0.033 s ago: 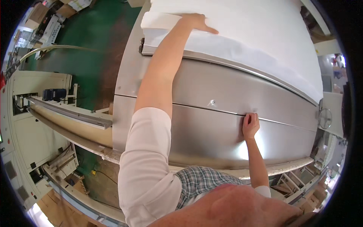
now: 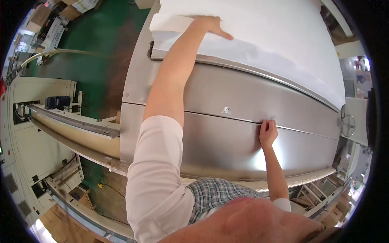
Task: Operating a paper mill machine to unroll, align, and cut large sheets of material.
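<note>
White material [image 2: 279, 28] meets the left hand [image 2: 209, 25], thumb spread from fingers; the right hand [image 2: 268, 135], fingers curled, touches metal panelling [image 2: 223, 141].

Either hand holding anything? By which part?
No clear hold: left hand rests on the white material near its left end; right hand is curled at the metal panel. Any pinch can't be told.

A green floor [image 2: 95, 34] borders cream machinery [image 2: 44, 148], with apparent cartons [image 2: 39, 17] beyond.

Two hands [image 2: 208, 25] [image 2: 268, 135], two sleeves [image 2: 156, 162] [image 2: 282, 203], one metal table [image 2: 221, 139] and one handwheel [image 2: 348, 126] show.
</note>
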`<state>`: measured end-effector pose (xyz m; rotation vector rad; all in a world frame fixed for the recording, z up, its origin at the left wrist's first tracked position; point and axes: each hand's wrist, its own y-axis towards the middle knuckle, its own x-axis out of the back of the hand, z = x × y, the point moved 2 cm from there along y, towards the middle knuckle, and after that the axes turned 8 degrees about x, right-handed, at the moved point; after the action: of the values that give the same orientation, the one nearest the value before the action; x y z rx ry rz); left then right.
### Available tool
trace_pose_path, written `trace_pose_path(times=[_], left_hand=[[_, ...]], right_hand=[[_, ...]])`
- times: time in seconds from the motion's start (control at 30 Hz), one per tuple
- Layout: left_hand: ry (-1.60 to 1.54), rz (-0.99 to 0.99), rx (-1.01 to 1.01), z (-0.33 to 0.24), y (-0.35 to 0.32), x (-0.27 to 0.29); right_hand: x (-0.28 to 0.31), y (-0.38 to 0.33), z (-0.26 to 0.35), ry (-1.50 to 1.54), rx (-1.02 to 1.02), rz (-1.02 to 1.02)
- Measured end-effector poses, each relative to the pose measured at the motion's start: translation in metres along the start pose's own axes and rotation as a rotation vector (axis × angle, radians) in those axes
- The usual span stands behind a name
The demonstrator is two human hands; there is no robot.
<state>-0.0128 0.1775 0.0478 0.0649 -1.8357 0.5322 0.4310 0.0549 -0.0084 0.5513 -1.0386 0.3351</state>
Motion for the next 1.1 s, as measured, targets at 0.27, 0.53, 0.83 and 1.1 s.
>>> trace_pose_path(times=[0.27, 0.53, 0.83, 1.1], left_hand=[[0.183, -0.158, 0.001, -0.001, -0.036, -0.017], [0.118, -0.191, 0.072, -0.021, -0.055, -0.018], [0.23, -0.111, 0.163, -0.027, -0.05, -0.008], [0.259, 0.06, 0.373, -0.05, -0.031, -0.004]], right_hand=[[-0.021, 0.191, 0.099, 0.279, 0.382, 0.036], [-0.091, 0.313, 0.152, -0.116, 0.486, 0.326], [-0.01, 0.327, -0.053, -0.447, 0.088, 0.468], [0.059, 0.322, -0.17, -0.368, 0.178, 0.571]])
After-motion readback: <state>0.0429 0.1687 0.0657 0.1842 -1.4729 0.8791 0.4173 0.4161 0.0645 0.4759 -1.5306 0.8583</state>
